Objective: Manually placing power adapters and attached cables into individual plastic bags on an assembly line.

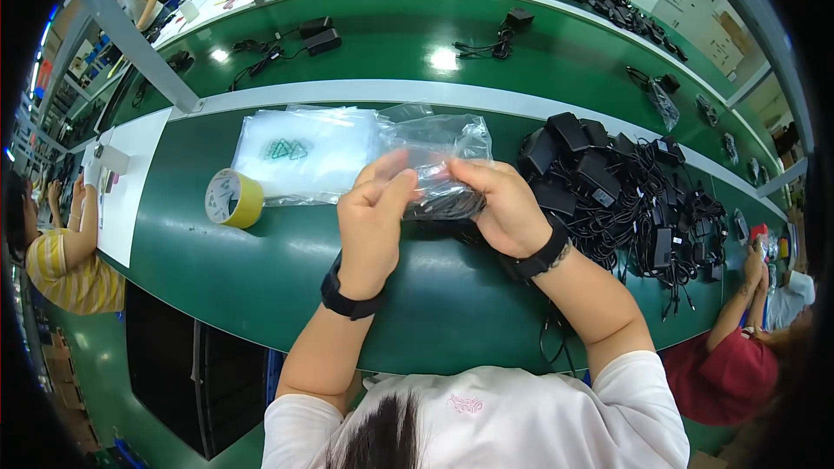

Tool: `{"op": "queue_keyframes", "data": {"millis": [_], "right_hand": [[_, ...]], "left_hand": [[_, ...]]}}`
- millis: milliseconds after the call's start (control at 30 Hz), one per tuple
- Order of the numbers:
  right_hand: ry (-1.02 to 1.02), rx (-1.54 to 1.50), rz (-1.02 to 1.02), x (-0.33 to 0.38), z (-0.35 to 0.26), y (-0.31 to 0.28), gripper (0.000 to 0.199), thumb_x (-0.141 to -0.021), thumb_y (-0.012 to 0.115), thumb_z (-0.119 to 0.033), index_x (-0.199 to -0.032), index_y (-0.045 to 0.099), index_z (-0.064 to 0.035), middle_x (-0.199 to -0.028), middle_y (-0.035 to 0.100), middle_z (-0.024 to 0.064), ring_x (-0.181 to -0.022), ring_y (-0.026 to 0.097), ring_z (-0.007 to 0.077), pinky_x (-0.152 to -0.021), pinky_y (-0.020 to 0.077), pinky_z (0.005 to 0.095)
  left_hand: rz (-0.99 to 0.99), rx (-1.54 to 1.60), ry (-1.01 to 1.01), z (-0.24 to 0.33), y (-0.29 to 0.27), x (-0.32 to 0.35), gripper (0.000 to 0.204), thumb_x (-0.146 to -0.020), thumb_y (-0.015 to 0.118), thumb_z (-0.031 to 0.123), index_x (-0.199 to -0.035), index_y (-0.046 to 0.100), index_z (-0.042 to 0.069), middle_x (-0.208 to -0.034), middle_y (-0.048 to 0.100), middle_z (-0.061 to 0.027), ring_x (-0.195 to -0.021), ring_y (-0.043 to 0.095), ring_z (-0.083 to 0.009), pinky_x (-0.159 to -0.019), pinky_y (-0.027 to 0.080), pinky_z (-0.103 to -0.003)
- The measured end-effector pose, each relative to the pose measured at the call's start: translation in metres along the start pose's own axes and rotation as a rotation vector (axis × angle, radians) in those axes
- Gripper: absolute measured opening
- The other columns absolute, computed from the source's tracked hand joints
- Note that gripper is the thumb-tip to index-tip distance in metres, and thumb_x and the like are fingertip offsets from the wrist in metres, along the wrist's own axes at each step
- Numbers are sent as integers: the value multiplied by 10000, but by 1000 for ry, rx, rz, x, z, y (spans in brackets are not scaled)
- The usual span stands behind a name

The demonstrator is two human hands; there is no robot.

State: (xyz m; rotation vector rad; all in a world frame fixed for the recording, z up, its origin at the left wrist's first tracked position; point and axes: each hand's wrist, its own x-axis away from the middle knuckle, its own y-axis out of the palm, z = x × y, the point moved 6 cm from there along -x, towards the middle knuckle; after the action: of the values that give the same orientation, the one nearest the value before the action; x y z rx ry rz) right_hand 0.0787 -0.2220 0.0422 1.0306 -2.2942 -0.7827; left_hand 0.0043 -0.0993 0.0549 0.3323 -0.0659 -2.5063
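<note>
Between my hands is a clear plastic bag point(460, 136) with a coiled black cable point(445, 206) in its lower part. My left hand point(372, 217) pinches the bag's left side, thumb and fingers close together and slightly blurred. On the other side, my right hand point(506, 207) grips the bag, its thumb on top and the other fingers partly hidden underneath. A stack of flat clear bags point(326, 156) with green printed marks lies just beyond my left hand. Right of my right hand is a heap of black power adapters point(599, 169) with tangled cables.
A yellow tape roll point(234, 199) stands on the green table point(261, 282) at the left. Behind a pale rail point(347, 91), a green surface carries loose adapters point(321, 40) and several bagged ones point(665, 108). Co-workers sit at the far left point(74, 269) and far right point(730, 373).
</note>
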Motion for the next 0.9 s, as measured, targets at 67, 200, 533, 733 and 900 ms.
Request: {"op": "queue_keyframes", "data": {"millis": [67, 200, 533, 733, 900], "right_hand": [[-109, 268, 67, 10, -14, 3, 260, -874, 524, -157, -1015, 599, 48, -1076, 588, 124, -954, 564, 179, -836, 444, 299], [-440, 911, -48, 26, -42, 28, 188, -828, 555, -90, -916, 657, 40, -1134, 558, 145, -968, 539, 149, -823, 417, 256], [-873, 2333, 489, -72, -243, -127, 195, -718, 530, -2, -875, 646, -5, -1201, 477, 194, -1048, 487, 361, -894, 422, 395], [-690, 2470, 771, -115, -281, -316, 351, -739, 529, -74, -1087, 570, -81, -1160, 485, 118, -1172, 402, 293, -941, 398, 329], [99, 2417, 365, -173, -223, -280, 731, -697, 581, -282, -1373, 305, -290, -1377, 362, 148, -1300, 243, 391, -1041, 141, 585]], "left_hand": [[-48, 300, -254, -12, 3, -6, 125, -813, 619, 59, -874, 628, -50, -955, 634, -97, -846, 559, -112, -708, 441, -233], [-124, 223, -269, -12, 7, -12, 224, -829, 606, 87, -1020, 620, -29, -940, 632, -75, -814, 568, -83, -671, 444, -187], [106, 188, -281, 1, -18, -16, 256, -860, 521, 114, -1081, 483, -9, -892, 598, -132, -710, 604, -175, -545, 520, -267], [160, 145, -187, -7, -20, -22, 124, -860, 525, 43, -965, 507, -20, -819, 610, -138, -664, 603, -175, -564, 505, -259], [369, 164, 20, 8, -58, -16, 109, -868, 488, 32, -961, 500, -24, -720, 591, -121, -584, 571, -176, -555, 497, -264]]}}
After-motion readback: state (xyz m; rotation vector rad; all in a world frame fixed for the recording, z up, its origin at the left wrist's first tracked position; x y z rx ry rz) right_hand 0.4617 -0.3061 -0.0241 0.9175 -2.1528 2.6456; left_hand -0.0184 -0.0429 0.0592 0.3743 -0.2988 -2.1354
